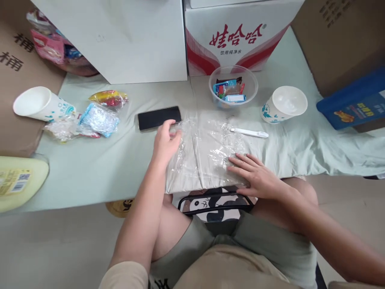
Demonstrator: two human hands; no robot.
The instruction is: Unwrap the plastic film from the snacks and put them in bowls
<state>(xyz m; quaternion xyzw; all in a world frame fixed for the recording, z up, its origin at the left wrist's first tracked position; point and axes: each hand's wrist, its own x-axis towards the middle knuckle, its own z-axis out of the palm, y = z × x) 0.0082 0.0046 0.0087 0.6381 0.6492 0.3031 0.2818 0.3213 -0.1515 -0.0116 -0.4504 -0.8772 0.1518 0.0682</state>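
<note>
At the near middle of the bench [120,168], clear plastic film [221,150] lies flat and crinkled on the pale green cloth [331,154], between both hands. Left hand [167,142] is at the film's left side, fingertips by the near edge of the black phone [152,119]. Left grip: fingers half-curled, thumb and fingers apart; can't tell if it touches film or phone. Right hand [254,174] is palm down at the film's near right corner, grip spread wide, clamped on nothing.

White slim tool [249,132] lies far of the right hand, its left end by the film. Beyond it: clear bowl [252,88] with wrapped snacks [230,89], paper cup [273,108] to its right. Far side: white and red carton [240,40], behind the bowl. Left: second paper cup [45,105], blue wrapper [100,119] just beside it, yellow and red wrapper [110,97] beyond. Blue package [355,100] at far right, yellow-green container [22,182] at near left.
</note>
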